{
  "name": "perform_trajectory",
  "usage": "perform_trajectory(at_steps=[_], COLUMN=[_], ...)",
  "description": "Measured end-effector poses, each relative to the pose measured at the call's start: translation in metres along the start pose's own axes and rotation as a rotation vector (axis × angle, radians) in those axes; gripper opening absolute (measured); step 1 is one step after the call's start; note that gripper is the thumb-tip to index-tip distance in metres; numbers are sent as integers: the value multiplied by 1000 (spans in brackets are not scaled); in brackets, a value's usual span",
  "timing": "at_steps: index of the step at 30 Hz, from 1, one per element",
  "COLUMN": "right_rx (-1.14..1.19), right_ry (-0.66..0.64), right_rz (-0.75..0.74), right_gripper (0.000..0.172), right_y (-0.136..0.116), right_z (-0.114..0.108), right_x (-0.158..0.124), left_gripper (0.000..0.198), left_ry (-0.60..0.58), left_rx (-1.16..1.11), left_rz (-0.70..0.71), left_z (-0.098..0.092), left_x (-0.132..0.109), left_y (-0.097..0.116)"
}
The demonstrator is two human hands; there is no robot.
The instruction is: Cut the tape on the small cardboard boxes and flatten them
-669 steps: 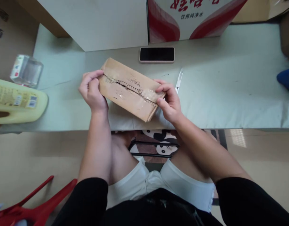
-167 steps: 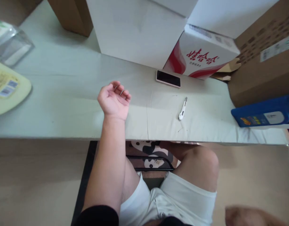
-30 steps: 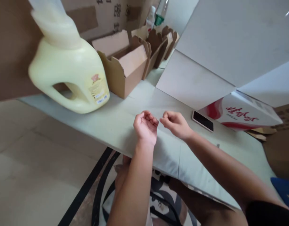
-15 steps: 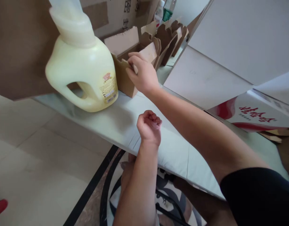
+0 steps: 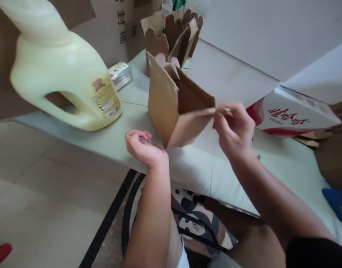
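An open cardboard box (image 5: pixel 162 100) stands tilted over the pale-covered bench, its dark inside showing from above. My right hand (image 5: pixel 236 126) pinches the box's near right edge between thumb and fingers. Just left of the box's lower corner is my left hand (image 5: pixel 140 145), fingers curled in and palm partly turned up; whether anything lies inside them is hidden. A large pale yellow detergent bottle (image 5: pixel 76 74) with a handle stands to the left.
More open cardboard boxes (image 5: pixel 160 42) stand in a row behind. A small clear-wrapped pack (image 5: pixel 121 75) lies beside the bottle. White panels (image 5: pixel 232 67) and a red-and-white carton (image 5: pixel 293 115) bound the right side. The bench (image 5: pixel 90 145) ends above a tiled floor (image 5: pixel 48 193).
My right hand has drawn the cardboard box away from the row, toward me and to the right. My left hand has shifted left in view, still curled. The wrapped pack has come into sight.
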State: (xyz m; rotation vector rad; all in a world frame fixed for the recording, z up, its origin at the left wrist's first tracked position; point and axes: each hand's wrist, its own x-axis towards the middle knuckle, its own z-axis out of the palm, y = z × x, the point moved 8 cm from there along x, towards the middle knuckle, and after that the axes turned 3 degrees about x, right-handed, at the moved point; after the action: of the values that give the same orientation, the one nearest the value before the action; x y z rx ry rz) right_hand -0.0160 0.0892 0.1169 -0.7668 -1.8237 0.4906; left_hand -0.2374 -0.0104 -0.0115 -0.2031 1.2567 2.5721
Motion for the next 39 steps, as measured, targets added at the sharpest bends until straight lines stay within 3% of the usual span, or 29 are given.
perform_trajectory(at_steps=[4,7,11,14,18,24,29,33,36,39], right_rx=[24,-10,-32,-1,21,-294,116,347,393,408], right_ry=[13,34,64,145,139,279,136,152,135,90], right_rz=[42,13,-19,72,86,62,254,365,392,354], right_gripper=[5,9,11,15,40,53,81,97,93,65], right_y=[-10,-10,-4,9,19,45,84,94,99,98], right_z=[-80,-126,-158,-171,-179,-201,-174,-166,-167,-166], right_x=[-70,-105,-127,-139,-152,-167,-175,-177,-174,-171], left_gripper=[11,24,42,46,30,29,31,41,51,52], left_ry=[-133,-428,-843,-966,-985,-1001,-983,-994,-978,-971], left_rx=[97,194,235,258,336,353,373,418,500,573], left_rz=[-7,-50,2,128,362,437,497,478,441,471], left_z=[15,41,71,78,80,86,85,80,74,76], left_x=[-8,-28,-80,-113,-141,-167,-175,-169,-160,-155], left_y=[-15,-33,-45,-45,-43,-55,-56,-58,-64,-67])
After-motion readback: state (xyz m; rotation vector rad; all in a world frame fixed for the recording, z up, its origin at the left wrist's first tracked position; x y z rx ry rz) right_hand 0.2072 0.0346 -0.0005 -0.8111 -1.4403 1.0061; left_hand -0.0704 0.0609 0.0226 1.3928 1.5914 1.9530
